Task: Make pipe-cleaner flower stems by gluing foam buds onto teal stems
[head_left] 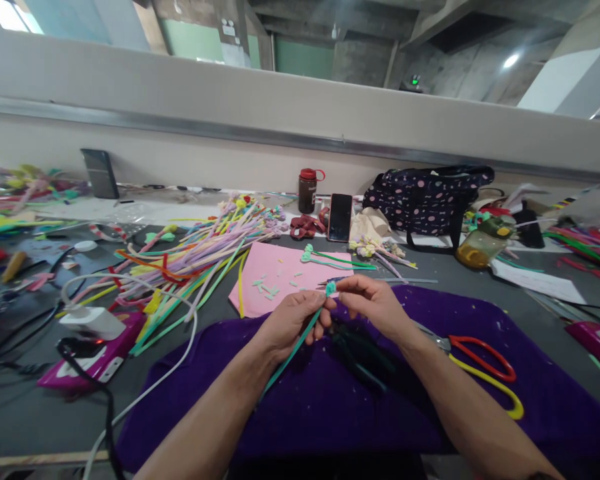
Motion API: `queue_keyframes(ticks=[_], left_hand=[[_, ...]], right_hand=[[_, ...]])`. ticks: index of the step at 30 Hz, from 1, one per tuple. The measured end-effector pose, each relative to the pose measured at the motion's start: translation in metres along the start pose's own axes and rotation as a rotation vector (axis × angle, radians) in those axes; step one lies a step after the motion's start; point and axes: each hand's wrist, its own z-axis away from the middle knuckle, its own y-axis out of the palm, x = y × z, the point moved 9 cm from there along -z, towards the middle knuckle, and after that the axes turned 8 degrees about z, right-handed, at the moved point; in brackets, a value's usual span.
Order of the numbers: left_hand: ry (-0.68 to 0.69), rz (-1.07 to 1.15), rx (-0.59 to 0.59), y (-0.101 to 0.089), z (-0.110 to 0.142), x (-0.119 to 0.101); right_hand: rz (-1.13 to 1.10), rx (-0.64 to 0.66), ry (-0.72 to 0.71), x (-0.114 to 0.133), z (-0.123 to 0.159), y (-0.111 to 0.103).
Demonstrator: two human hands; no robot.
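Observation:
Between my hands is a pipe-cleaner flower [331,289] with a small mint-green head and a long green stem that slants down to the left. My left hand [300,320] pinches it just under the head. The fingertips of my right hand [370,300] close on the head from the other side. Below my hands, dark-handled pliers [363,360] lie on a purple cloth [190,387]. Scissors [480,367] with one red and one yellow handle rest on the cloth by my right forearm.
Behind my hands, a pink sheet [247,287] bears short green snippets and finished green-stemmed flowers [310,253]. Bundled pipe cleaners [205,247] lie left. A power strip [95,353] with cables sits front left. A phone [340,217], red-lidded bottle [307,191] and patterned bag [425,200] stand at the back.

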Motion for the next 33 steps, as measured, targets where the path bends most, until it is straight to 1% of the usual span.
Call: queue_keyframes(ticks=[3, 5, 7, 11, 14, 17, 19, 21, 23, 25, 27, 30, 33], left_hand=[[0.087, 0.052, -0.106, -0.015, 0.006, -0.023], [0.158, 0.095, -0.167, -0.029, 0.012, -0.040], [0.186, 0.144, -0.216, -0.044, 0.019, -0.052], [0.195, 0.194, -0.255, -0.066, 0.029, -0.057], [0.242, 0.155, -0.340, -0.080, 0.036, -0.056], [0.251, 0.163, -0.352, -0.082, 0.037, -0.052], [0.262, 0.193, -0.341, -0.082, 0.036, -0.052], [0.288, 0.228, -0.331, -0.084, 0.037, -0.056], [0.333, 0.256, -0.336, -0.089, 0.039, -0.062], [0.371, 0.269, -0.357, -0.094, 0.043, -0.066], [0.372, 0.266, -0.371, -0.095, 0.044, -0.066], [0.322, 0.244, -0.341, -0.089, 0.040, -0.060], [0.295, 0.220, -0.309, -0.083, 0.035, -0.054]], right_hand=[[0.025, -0.064, 0.016, -0.006, -0.003, -0.009], [0.014, -0.052, 0.029, -0.011, -0.004, -0.010], [0.020, -0.036, 0.028, -0.015, -0.004, -0.009], [0.100, -0.024, 0.020, -0.018, -0.002, -0.008], [0.201, 0.006, 0.008, -0.013, -0.003, -0.002], [0.364, 0.033, -0.025, -0.003, -0.009, 0.007], [0.508, 0.026, -0.080, 0.006, -0.016, 0.012], [0.641, 0.028, -0.150, 0.015, -0.025, 0.020], [0.732, 0.065, -0.204, 0.019, -0.035, 0.028], [0.829, 0.117, -0.238, 0.017, -0.045, 0.037], [0.962, 0.150, -0.253, 0.011, -0.054, 0.043], [1.104, 0.164, -0.255, -0.001, -0.064, 0.052], [1.248, 0.201, -0.250, -0.013, -0.072, 0.066]])
